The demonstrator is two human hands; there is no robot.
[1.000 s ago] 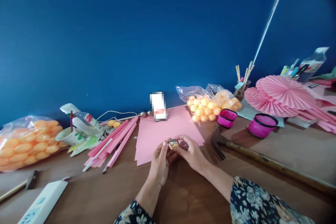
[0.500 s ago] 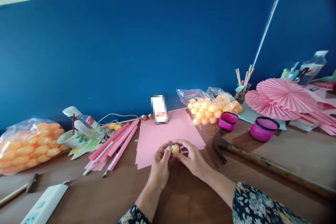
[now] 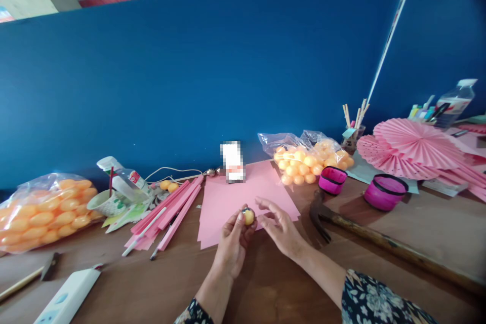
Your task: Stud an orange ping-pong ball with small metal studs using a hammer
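Observation:
My left hand point(image 3: 232, 238) is closed on a small ball point(image 3: 248, 216), its face yellow and its edge shiny and silvery. Thumb and fingers grip the ball just above the near edge of the pink paper sheets point(image 3: 246, 190). Just to the right of the ball, my right hand point(image 3: 281, 230) is open, with its fingers apart and nothing between them. Its fingertips are close to the ball but seem not to touch it.
Clear bags of orange balls lie left point(image 3: 45, 212) and right point(image 3: 299, 162). Pink paper strips point(image 3: 170, 212), a power strip point(image 3: 68, 296) and a small hammer point(image 3: 47, 267) are leftward. A larger hammer point(image 3: 364, 233), magenta fabric rings point(image 3: 385, 195) and pink paper fans point(image 3: 413, 147) are rightward.
My right hand has let go of the ball and moved slightly away to the right, its fingers opening. My left hand still holds the ball. The view has tilted up a little.

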